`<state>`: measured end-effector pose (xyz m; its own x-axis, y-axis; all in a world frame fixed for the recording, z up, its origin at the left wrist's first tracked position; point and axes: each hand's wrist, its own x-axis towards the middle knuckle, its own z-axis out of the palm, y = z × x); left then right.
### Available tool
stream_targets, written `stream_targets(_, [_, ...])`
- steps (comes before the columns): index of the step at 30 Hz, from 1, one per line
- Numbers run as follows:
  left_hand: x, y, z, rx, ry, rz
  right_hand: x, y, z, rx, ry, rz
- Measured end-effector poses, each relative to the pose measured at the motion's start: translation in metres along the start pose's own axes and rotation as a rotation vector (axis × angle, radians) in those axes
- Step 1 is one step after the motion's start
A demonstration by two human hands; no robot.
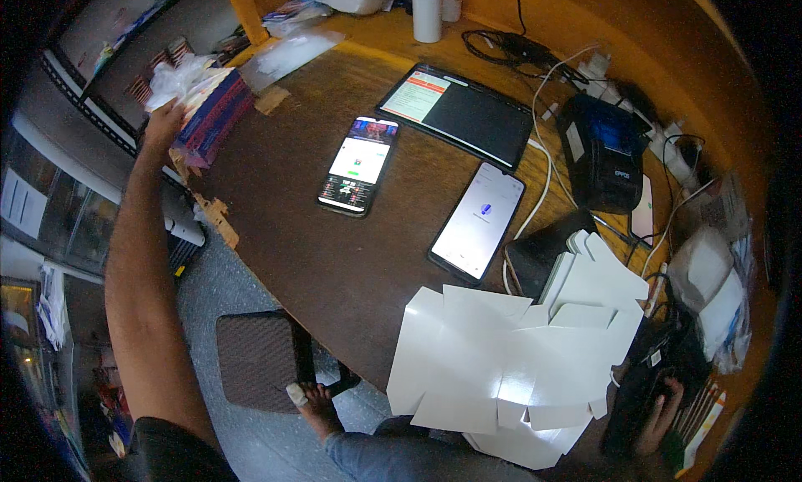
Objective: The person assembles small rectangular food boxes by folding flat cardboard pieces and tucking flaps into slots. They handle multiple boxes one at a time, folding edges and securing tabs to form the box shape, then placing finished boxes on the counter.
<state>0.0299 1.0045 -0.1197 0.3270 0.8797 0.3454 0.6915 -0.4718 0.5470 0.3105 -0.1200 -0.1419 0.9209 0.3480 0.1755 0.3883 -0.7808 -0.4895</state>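
My left hand (pixel 165 123) reaches to the far left corner of the desk, fingers curled against a stack of blue and red packets (pixel 219 114). Crumpled clear plastic bags (pixel 180 79) lie on the stack beside the fingers; what they grip is hidden. At the lower right, my right hand (pixel 660 419) is dim and partly in shadow, its fingers stretched out next to a black bag-like thing (pixel 639 382). White flat box blanks (pixel 468 348), creased and glossy, overlap the desk's near edge and my lap, to the left of that hand.
Two lit phones (pixel 359 166) and a tablet (pixel 459 114) lie on the brown desk (pixel 292 231). A black card terminal (pixel 603 152), cables and plugs crowd the right side. A white cylinder (pixel 427 12) stands at the back. Below are a dark stool (pixel 261 361) and my bare foot (pixel 317 408).
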Motion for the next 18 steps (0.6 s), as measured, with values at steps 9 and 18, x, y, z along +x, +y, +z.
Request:
stream_targets(9, [-0.108, 0.111, 0.007, 0.231, 0.018, 0.181, 0.0, 0.0, -0.001, 0.034, -0.006, -0.013])
stream_targets(18, [-0.308, 0.271, -0.01, 0.212, 0.019, 0.124, 0.006, -0.01, 0.0, 0.059, -0.032, -0.037])
